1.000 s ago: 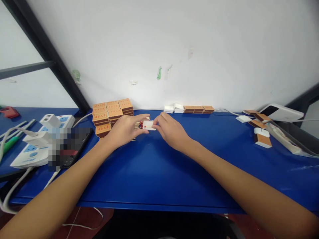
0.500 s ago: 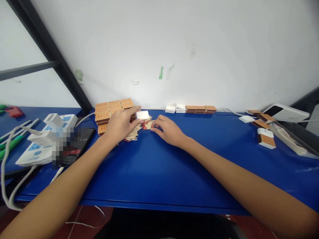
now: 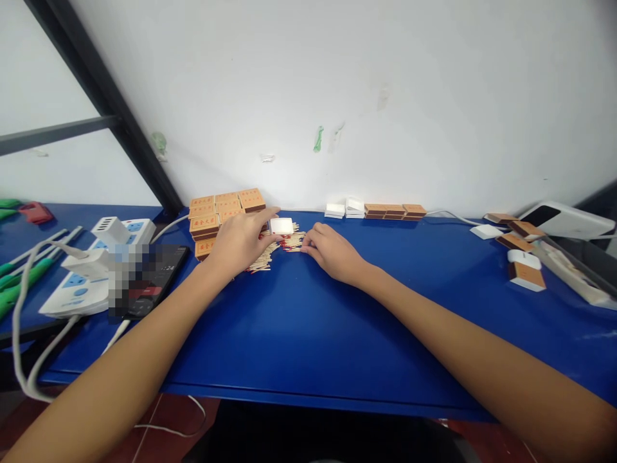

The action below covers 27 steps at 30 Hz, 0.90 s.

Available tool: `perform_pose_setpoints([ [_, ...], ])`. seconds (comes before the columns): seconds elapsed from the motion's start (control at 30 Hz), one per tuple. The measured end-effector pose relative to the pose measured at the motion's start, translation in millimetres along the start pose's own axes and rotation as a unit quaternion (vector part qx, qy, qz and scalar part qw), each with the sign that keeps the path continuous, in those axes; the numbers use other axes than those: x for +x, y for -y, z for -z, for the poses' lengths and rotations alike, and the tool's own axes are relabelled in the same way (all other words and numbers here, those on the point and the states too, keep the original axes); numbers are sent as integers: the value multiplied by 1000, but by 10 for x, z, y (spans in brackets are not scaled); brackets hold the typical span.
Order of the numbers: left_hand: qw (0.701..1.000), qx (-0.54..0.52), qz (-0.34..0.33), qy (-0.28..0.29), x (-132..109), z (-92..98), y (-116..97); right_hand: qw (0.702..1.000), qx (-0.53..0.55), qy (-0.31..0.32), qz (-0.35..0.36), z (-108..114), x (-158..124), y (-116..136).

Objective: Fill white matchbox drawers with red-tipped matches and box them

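A white matchbox tray (image 3: 282,226) sits between the thumb and fingers of my left hand (image 3: 241,241), held at its left side. A small red spot shows at the tray's lower left corner. Loose matches (image 3: 260,258) with red heads lie in a pile below and beside it, partly under my left hand. To the right, my right hand (image 3: 332,252) has its fingertips pinched at the tail ends of matches (image 3: 294,242) whose heads point left. How many it grips is hidden. Stacked orange matchboxes (image 3: 202,225) stand just behind my left hand.
White trays (image 3: 355,207) and a row of matchboxes (image 3: 394,211) line the wall. At left lie a power strip (image 3: 72,292), a phone (image 3: 161,276) and cables. More matchboxes (image 3: 526,275), an earbud case (image 3: 524,258) and a white device (image 3: 569,218) are at right.
The view has shifted a little, so everything appears slightly farther right. My right fingertips have drawn slightly right from the tray. My left hand keeps its hold on the tray.
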<state>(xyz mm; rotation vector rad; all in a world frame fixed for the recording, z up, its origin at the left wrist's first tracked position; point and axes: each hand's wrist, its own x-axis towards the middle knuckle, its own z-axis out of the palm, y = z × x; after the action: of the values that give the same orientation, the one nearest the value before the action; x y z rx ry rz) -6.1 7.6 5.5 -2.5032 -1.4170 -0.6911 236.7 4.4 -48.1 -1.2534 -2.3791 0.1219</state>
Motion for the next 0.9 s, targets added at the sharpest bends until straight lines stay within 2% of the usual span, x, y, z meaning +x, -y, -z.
perform_pose_setpoints([
  [0.23,999,18,11,45,-11,-1,-19,1000,6,-17,7,182,-114,-94],
  [0.37,998,-34,4,51,-37,-31,-45,997,34,-59,28,253,-119,-89],
  [0.6,980,-186,-40,58,-63,-33,-157,995,37,-73,58,243,-119,46],
  [0.9,976,-207,-36,53,-70,-41,-198,994,8,-81,66,231,-134,138],
])
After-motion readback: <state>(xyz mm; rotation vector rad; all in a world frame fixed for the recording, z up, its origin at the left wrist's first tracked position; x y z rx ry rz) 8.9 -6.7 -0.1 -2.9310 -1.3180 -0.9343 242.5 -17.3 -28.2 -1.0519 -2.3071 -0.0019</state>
